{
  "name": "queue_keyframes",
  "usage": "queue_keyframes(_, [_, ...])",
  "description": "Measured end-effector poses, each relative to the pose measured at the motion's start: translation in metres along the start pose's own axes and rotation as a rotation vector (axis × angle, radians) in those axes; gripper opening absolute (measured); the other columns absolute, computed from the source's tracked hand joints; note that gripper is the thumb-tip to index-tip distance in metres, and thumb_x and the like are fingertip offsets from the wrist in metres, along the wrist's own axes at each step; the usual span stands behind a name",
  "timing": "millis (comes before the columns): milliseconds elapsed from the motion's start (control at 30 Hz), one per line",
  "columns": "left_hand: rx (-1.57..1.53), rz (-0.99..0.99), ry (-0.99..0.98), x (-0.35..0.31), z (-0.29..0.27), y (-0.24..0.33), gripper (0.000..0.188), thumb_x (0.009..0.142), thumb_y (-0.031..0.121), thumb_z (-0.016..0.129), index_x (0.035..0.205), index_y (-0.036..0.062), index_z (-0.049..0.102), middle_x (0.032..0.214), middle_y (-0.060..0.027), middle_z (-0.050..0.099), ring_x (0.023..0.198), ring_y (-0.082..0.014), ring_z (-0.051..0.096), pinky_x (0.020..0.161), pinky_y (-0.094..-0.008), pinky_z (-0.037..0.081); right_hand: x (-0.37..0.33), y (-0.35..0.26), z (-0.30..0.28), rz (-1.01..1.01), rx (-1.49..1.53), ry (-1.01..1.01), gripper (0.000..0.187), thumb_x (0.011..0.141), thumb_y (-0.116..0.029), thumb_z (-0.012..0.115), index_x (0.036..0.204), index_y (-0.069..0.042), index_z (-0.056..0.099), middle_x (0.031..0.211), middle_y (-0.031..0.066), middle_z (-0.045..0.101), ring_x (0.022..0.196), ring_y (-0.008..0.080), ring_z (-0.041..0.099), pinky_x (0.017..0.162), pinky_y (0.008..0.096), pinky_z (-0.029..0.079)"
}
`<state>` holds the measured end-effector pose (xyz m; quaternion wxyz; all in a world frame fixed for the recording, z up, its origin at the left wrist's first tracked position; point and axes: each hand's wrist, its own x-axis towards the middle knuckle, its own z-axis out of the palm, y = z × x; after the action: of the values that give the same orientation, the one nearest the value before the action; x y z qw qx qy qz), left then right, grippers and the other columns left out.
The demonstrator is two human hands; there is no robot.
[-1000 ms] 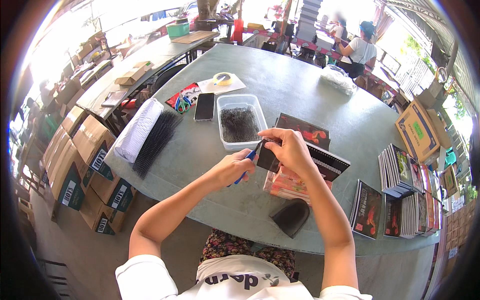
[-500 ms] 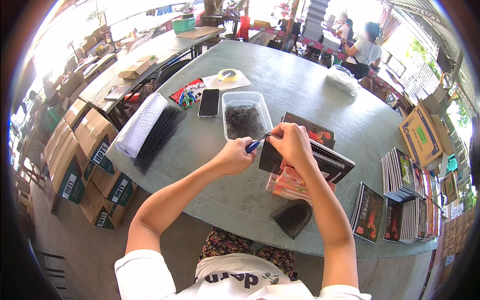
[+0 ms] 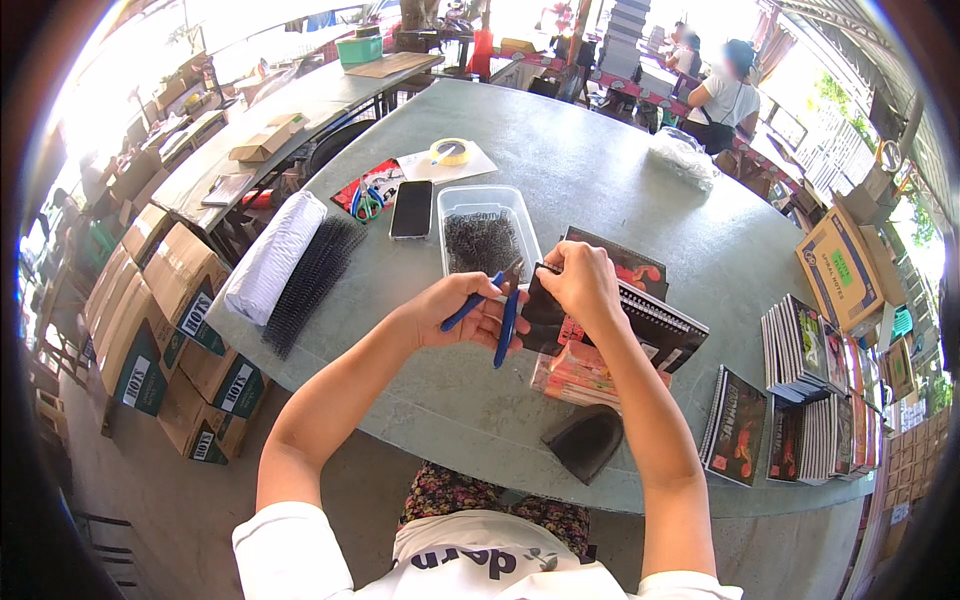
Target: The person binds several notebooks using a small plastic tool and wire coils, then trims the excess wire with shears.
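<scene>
My left hand (image 3: pixel 450 308) is closed around small blue-handled cutting pliers (image 3: pixel 507 335). Their handles are spread, and the jaws point up beside the tub's near rim. With fingers pinched, my right hand (image 3: pixel 583 282) grips the upper left end of a black-covered spiral notebook (image 3: pixel 672 338); the hand hides part of its coil. Another dark notebook (image 3: pixel 645 268) with a red picture lies just behind. A clear plastic tub (image 3: pixel 531 222) holds a heap of short black coil pieces (image 3: pixel 480 242). Pink-and-orange packets (image 3: pixel 575 375) lie under the notebook's near side.
Long black coils (image 3: pixel 310 290) lie beside a white roll (image 3: pixel 278 255) at the left. A phone (image 3: pixel 411 210), scissors (image 3: pixel 367 203) and a tape roll (image 3: pixel 450 152) are near the tub. A dark rounded pad (image 3: pixel 585 442) sits in front; notebook stacks (image 3: pixel 800 350) stand right.
The pliers have opened and swung so that both handles show, and my left hand's fingers have loosened around them. My right hand has hardly moved and still pinches the notebook's end.
</scene>
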<state>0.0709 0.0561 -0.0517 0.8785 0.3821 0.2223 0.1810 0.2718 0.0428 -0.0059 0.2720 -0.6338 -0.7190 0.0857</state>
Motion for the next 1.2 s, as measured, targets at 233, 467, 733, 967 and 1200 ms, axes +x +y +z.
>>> queue_keyframes(233, [-0.086,-0.054,-0.072,0.003,0.012,0.001,0.053,0.084,0.029,0.046,0.126,-0.0038,0.047,0.108,-0.0253,0.06,0.094,-0.0387,0.062,0.09,-0.0484,0.045,-0.007,-0.005,-0.003,-0.007,0.001,-0.002,0.017,0.072,-0.017,0.068,0.082,-0.003,0.068,0.075,0.0192,0.066,0.072,0.0334,0.066,0.067,0.04,0.052])
queue_keyframes(467, [1.424,0.358,0.66,0.003,0.026,-0.038,0.034,0.087,0.027,0.05,0.107,-0.0009,0.047,0.1,-0.0247,0.056,0.097,-0.038,0.055,0.084,-0.0439,0.044,-0.017,-0.01,0.005,-0.073,-0.02,0.065,0.018,0.072,-0.017,0.071,0.083,-0.003,0.068,0.074,0.0158,0.067,0.071,0.0314,0.066,0.067,0.0377,0.051])
queue_keyframes(733, [1.975,0.674,0.735,-0.044,0.013,-0.133,0.032,0.083,0.03,0.059,0.106,0.0082,0.059,0.104,-0.0193,0.054,0.1,-0.0352,0.049,0.085,-0.0473,0.04,-0.068,-0.006,-0.012,-0.249,0.078,0.03,0.013,0.078,-0.015,0.066,0.085,-0.004,0.063,0.085,0.0145,0.065,0.084,0.0296,0.063,0.072,0.0391,0.05])
queue_keyframes(967, [1.623,0.482,1.034,-0.059,-0.098,-0.082,0.012,0.079,-0.001,0.058,0.087,0.0,0.067,0.088,-0.0195,0.062,0.086,-0.0296,0.059,0.076,-0.0394,0.048,-0.112,0.043,-0.052,-0.181,-0.364,-0.02,0.018,0.081,-0.012,0.061,0.096,-0.002,0.061,0.087,0.0119,0.066,0.084,0.0295,0.062,0.073,0.0374,0.049])
queue_keyframes(1200, [1.556,0.782,1.061,-0.008,-0.029,0.016,0.033,0.081,0.01,0.066,0.113,0.007,0.06,0.113,-0.0175,0.056,0.096,-0.0276,0.058,0.077,-0.0362,0.049,-0.182,0.117,-0.217,0.14,-0.327,0.733,0.028,0.08,-0.019,0.066,0.101,-0.001,0.065,0.086,0.0157,0.062,0.08,0.0298,0.063,0.069,0.0383,0.049])
